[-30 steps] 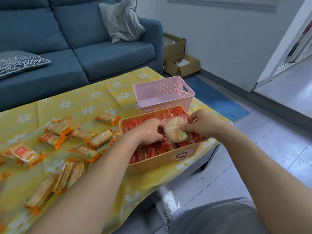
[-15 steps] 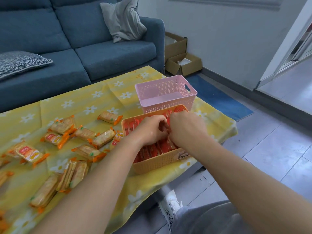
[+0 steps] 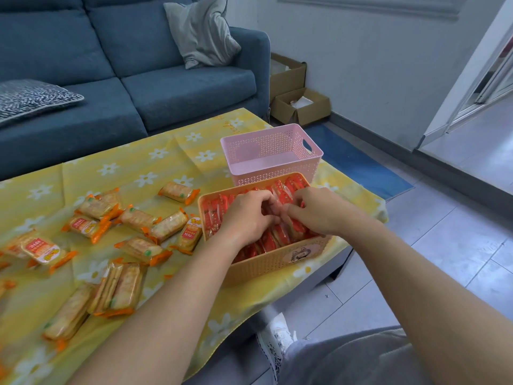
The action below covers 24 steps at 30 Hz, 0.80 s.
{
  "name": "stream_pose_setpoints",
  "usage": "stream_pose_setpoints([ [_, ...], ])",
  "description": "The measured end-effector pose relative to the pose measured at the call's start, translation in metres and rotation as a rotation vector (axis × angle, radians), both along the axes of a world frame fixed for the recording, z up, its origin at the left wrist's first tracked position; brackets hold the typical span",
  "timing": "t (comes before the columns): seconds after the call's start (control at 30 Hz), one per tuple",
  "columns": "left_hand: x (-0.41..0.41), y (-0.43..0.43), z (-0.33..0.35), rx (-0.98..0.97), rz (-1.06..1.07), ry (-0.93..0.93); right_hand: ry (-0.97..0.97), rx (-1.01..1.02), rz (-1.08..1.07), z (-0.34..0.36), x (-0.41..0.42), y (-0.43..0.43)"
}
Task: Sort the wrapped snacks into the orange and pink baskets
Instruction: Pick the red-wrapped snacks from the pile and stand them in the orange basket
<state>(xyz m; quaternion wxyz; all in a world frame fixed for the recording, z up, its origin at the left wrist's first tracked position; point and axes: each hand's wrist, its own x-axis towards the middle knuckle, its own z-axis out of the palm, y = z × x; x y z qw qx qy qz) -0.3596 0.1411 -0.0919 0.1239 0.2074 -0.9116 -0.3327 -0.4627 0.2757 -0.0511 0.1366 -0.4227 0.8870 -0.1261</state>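
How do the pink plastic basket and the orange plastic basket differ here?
The pink plastic basket looks empty; the orange plastic basket is packed with red-wrapped snacks. The pink one stands farther from the person, the orange one nearer, with the left hand and right hand inside. The orange one bears a cartoon sticker; none shows on the pink one. Both are rectangular with latticed walls.

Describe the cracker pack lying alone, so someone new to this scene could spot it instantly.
On the yellow flowered tablecloth, find the orange basket at the right. Just left of its far corner lies one orange-ended cracker pack, alone and farther back than the other loose packs.
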Motion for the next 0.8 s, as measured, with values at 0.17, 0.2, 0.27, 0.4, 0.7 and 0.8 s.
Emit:
stream_pose_setpoints([
  [0.17, -0.003, 0.0, 0.0, 0.103, 0.073, 0.191, 0.032, 0.055, -0.031, -0.002, -0.007, -0.002],
  [0.2, -0.003, -0.001, 0.002, 0.109, 0.073, 0.194, 0.053, 0.075, -0.035, -0.004, -0.007, -0.003],
  [0.27, -0.004, -0.003, 0.002, 0.073, 0.022, 0.124, 0.07, 0.118, -0.061, -0.007, -0.007, -0.004],
  [0.4, -0.003, 0.005, 0.003, -0.102, -0.048, -0.045, 0.192, 0.203, -0.108, -0.003, -0.001, -0.007],
  [0.7, 0.021, 0.034, 0.003, -0.296, -0.135, 0.085, -0.074, 0.0, -0.01, -0.003, -0.022, 0.017],
  [0.8, 0.014, 0.035, 0.002, -0.308, -0.13, 0.029, 0.038, 0.058, -0.006, -0.003, -0.018, 0.017],
])
